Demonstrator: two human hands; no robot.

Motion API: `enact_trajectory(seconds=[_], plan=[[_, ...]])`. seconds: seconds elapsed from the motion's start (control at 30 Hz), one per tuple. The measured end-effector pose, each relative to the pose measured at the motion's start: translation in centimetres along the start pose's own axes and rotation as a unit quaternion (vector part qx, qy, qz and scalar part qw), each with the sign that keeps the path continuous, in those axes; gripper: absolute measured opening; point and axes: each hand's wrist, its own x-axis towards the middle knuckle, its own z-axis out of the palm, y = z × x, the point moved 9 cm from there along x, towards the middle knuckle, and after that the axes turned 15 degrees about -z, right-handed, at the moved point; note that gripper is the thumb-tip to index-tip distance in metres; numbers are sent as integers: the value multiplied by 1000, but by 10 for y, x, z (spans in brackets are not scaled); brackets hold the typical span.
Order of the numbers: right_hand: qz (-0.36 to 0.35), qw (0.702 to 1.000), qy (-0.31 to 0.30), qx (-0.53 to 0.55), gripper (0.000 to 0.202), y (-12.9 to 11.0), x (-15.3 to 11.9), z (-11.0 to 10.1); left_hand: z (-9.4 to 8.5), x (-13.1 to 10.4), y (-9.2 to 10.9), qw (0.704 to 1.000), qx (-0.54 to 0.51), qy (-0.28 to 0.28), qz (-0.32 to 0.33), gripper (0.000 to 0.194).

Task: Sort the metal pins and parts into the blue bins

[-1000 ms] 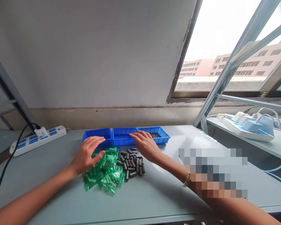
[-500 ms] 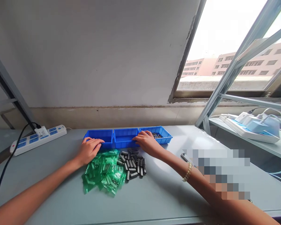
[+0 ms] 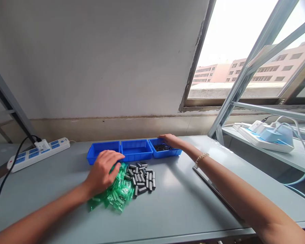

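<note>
Three blue bins stand in a row at the back of the grey table: the left bin (image 3: 91,154), the middle bin (image 3: 137,156) and the right bin (image 3: 165,154), which holds small dark screws (image 3: 161,147). My right hand (image 3: 169,139) reaches over the back of the right bin, its fingertips hidden. Above the green plastic packets (image 3: 117,196), my left hand (image 3: 104,171) hovers with its fingers apart and nothing in it. Several dark metal pieces (image 3: 141,179) lie loose beside the packets.
A white power strip (image 3: 39,152) with a black cable lies at the left. Under my right forearm is a long flat dark-edged object (image 3: 205,178). On the right, a shelf holds another power strip (image 3: 264,140) with plugs and cables. Metal frame posts rise at both sides.
My left hand has left the left bin and moved right and nearer, over the packets. My right hand has gone from the middle bin's edge to the back of the right bin.
</note>
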Motion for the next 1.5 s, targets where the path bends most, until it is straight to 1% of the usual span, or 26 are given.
enact_trajectory(seconds=[0.07,0.1,0.13,0.17,0.23,0.3,0.37,0.4,0.5,0.63,0.7,0.77,0.93,1.1,1.33,1.5], plan=[[10,1000,-13,8,28,5,-3,3,9,-17,43,997,-17,-41,68,28],[16,1000,-13,10,28,7,-7,2,18,-29,68,988,-33,-86,125,30],[21,1000,-11,11,28,10,-11,-1,28,-40,89,977,-44,-125,168,32],[26,1000,-5,11,28,13,-17,-5,36,-50,105,966,-55,-154,198,35],[33,999,14,7,27,17,-30,-20,54,-63,127,950,-61,-201,229,42],[36,998,43,-2,22,16,-43,-40,71,-68,138,940,-62,-234,241,48],[33,996,75,-15,17,7,-52,-59,84,-68,142,936,-67,-260,229,55],[27,995,90,-22,16,-1,-55,-68,90,-66,142,935,-72,-271,219,57],[-2,990,133,-44,16,-36,-59,-85,103,-61,140,934,-95,-294,180,64],[-46,977,195,-72,19,-85,-63,-91,113,-59,137,937,-116,-291,156,66],[-66,967,230,-86,21,-103,-67,-89,115,-58,137,938,-116,-285,162,64],[-80,956,264,-101,24,-116,-73,-85,116,-58,138,939,-108,-279,171,62],[-119,933,317,-126,29,-136,-82,-70,116,-53,139,940,-102,-273,179,65],[-157,914,350,-129,28,-151,-84,-66,115,-51,139,938,-108,-269,188,67],[-217,901,352,-128,30,-170,-86,-65,117,-47,141,936,-102,-262,210,65],[-239,890,366,-131,39,-177,-89,-64,118,-45,139,938,-117,-259,200,66]])
